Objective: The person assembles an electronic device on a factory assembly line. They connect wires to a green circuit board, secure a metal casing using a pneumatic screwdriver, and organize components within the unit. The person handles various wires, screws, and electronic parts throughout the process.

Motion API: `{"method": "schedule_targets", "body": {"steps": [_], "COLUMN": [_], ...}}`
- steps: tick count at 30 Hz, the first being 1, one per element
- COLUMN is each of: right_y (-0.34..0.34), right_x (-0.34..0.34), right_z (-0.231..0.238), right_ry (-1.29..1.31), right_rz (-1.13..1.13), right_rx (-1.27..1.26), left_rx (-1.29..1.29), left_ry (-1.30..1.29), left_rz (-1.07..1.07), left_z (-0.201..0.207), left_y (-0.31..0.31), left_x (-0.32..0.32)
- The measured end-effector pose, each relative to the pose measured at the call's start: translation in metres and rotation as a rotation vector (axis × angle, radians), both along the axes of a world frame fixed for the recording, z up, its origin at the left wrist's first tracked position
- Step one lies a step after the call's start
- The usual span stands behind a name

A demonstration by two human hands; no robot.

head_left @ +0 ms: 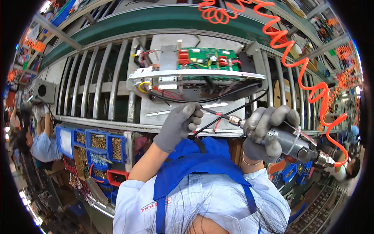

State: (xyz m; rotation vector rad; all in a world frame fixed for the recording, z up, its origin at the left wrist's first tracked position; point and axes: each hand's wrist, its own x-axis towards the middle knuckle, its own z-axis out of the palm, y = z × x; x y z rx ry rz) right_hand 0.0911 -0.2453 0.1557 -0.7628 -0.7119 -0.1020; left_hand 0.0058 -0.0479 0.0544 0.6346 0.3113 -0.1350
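Observation:
A grey-gloved right hand [269, 130] is mine, wrapped round a silver air screwdriver [290, 143]. The tool lies tilted, its long dark bit [212, 112] pointing left. My left hand [181, 124], also gloved in grey, is closed in a pinch at the bit's tip; whatever is between its fingertips is too small or hidden. Just beyond both hands stands an open metal chassis [194, 73] holding a green circuit board [212, 56], red parts and loose wires. Flat metal strips [163, 112] lie on the pale board in front of it.
The chassis rests on a roller conveyor [93, 80]. An orange coiled air hose [306, 74] runs from above to the screwdriver's rear. Blue bins [97, 141] of screws and a red bin [117, 177] stand at left. Another person [43, 146] works farther left, near a metal box [42, 91].

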Motion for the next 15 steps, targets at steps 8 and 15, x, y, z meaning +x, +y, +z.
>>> {"method": "schedule_targets", "body": {"steps": [8,15], "right_y": [-0.039,-0.066], "right_x": [0.013,0.045], "right_z": [0.001,0.001], "right_ry": [-0.040,-0.120], "right_rz": [-0.197,-0.187], "right_rx": [-0.004,0.035], "left_rx": [-0.129,-0.097], "left_ry": [0.044,-0.035], "left_rz": [-0.085,-0.176], "left_z": [0.016,0.014], "left_y": [-0.053,-0.074], "left_x": [0.053,0.089]}}
